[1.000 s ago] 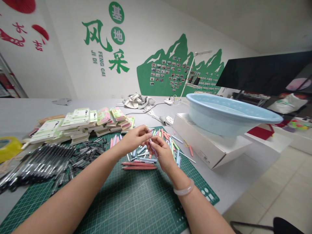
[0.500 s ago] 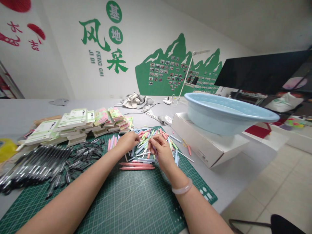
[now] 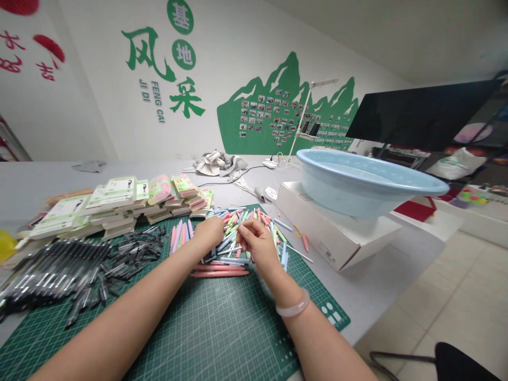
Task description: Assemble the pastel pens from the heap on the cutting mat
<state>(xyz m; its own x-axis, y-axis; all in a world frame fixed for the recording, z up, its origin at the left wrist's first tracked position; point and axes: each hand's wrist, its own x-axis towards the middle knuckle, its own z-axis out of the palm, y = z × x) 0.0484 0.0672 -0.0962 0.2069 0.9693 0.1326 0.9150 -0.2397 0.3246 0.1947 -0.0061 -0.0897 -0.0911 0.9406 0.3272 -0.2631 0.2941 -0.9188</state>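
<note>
Right hand point(image 3: 260, 246) and left hand point(image 3: 212, 233) curl over pastel pen parts point(image 3: 229, 244); I cannot tell whether either is closed on one. Pinching single pieces lightly should avoid rolling the near-side coral pens point(image 3: 220, 274).

- Mat point(image 3: 206, 323), lower centre: green, with a pale grid
- Pile point(image 3: 232, 239) of pen parts, centre: mixed pink, blue, green and white
- Long pens point(image 3: 220, 274), just below centre: coral pink
- Barrels point(image 3: 181, 236), left of centre: pink and lilac
- Pens point(image 3: 59, 270), left: see-through, with black
- Small pieces point(image 3: 135, 247), left of centre: mostly black
- Boxes point(image 3: 115, 193), left: white and light green, some pink
- Tape point(image 3: 6, 246), left edge: yellow
- Bangle point(image 3: 293, 306), lower right of centre: milky white
- Basin point(image 3: 357, 185), right: pale blue
- Carton point(image 3: 329, 227), right of centre: white, dark print
- Lettering point(image 3: 138, 53), upper left: green
- Mural point(image 3: 232, 127), upper centre: green, white-streaked peaks
- Screen point(image 3: 420, 114), upper right: black
- Floor point(image 3: 448, 286), lower right: beige
</note>
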